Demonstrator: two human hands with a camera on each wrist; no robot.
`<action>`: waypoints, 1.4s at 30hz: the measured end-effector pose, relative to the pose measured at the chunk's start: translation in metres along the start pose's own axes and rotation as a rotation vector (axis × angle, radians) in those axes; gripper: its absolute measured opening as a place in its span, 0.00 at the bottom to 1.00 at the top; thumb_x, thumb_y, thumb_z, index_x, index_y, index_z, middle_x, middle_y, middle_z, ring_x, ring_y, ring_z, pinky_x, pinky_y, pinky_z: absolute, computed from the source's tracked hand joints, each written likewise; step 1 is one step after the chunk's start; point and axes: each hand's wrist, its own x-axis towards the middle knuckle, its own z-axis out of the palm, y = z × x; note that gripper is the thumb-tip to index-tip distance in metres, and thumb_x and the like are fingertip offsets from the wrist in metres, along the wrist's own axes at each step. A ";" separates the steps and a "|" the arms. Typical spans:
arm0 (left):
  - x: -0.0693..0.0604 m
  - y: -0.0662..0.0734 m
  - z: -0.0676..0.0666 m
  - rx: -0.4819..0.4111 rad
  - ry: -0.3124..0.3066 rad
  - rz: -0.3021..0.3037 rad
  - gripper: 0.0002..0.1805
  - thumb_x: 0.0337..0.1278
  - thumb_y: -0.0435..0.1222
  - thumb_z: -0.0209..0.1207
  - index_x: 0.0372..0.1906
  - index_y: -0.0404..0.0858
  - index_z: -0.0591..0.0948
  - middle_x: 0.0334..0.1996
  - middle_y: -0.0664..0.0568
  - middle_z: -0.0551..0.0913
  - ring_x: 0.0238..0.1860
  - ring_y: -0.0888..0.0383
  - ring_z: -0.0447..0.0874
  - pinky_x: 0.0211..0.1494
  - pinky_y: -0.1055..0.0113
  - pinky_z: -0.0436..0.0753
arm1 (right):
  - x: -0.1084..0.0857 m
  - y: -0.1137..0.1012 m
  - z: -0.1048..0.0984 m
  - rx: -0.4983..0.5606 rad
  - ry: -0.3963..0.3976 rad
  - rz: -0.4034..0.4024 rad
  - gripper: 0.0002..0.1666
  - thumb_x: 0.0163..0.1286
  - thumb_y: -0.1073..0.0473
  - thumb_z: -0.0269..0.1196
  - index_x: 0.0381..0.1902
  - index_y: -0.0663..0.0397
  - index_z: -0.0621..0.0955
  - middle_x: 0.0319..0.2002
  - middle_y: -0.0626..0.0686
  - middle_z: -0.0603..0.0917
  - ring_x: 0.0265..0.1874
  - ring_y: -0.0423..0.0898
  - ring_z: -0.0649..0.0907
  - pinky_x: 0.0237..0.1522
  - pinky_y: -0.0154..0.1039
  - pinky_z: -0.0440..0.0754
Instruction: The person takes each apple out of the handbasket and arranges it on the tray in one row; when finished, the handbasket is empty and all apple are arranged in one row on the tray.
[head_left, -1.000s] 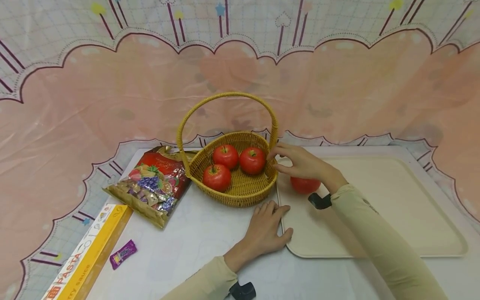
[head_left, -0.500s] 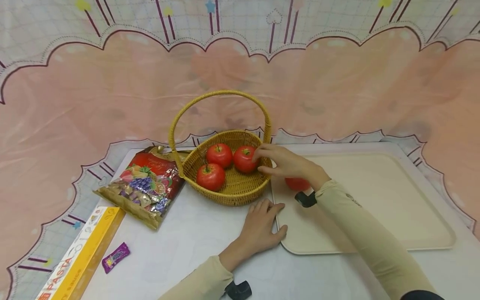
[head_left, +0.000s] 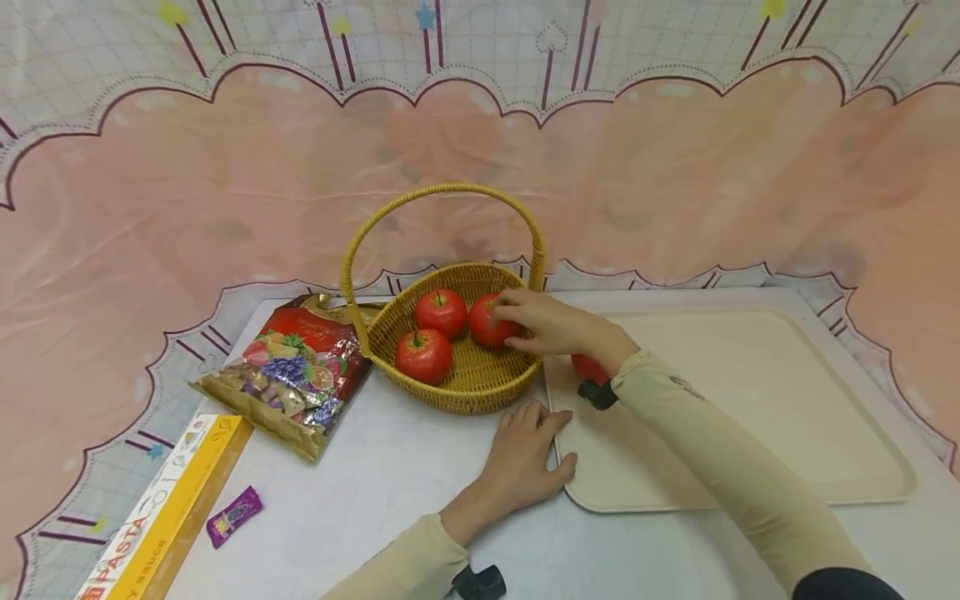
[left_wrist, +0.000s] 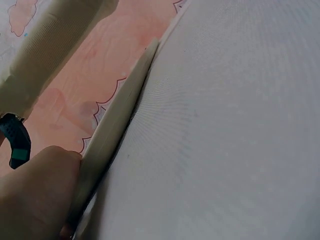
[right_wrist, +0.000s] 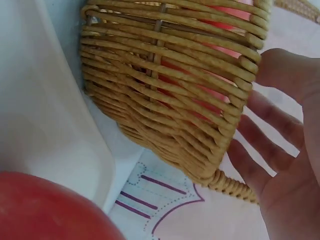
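A: Head view. Report the right hand (head_left: 564,327).
B: Reaching over the tray-side rim of the basket (head_left: 468,404), back of the hand up, fingers bent over the right apple (head_left: 483,323). Whether they are clamped on it, I cannot tell.
A: Left hand (head_left: 516,468)?
B: Low on the table (head_left: 352,508), fingers spread, index finger and thumb at the left edge of the tray (head_left: 787,417). It grips nothing.
A: Basket contents?
B: Three red apples: the right apple, the back apple (head_left: 441,313) and the front apple (head_left: 423,357). The handle arches upright above. The tray carries a fourth apple (head_left: 587,367), partly hidden by the right arm. Left of the basket lies a candy bag (head_left: 300,358).
A: Left wrist view?
B: Part of the left hand beside the tray's edge; fingertips not visible.
A: Right wrist view?
B: Thumb and fingers held apart at the basket's rim, tips hidden behind the wicker. Red shows through the weave. The fourth apple fills the lower corner.
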 end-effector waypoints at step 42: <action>-0.001 0.001 -0.003 0.008 -0.014 -0.005 0.27 0.51 0.51 0.56 0.58 0.48 0.75 0.37 0.56 0.71 0.39 0.61 0.68 0.43 0.68 0.63 | 0.056 0.009 0.010 0.016 -0.337 0.153 0.27 0.58 0.59 0.68 0.57 0.43 0.77 0.67 0.54 0.62 0.67 0.60 0.59 0.65 0.57 0.63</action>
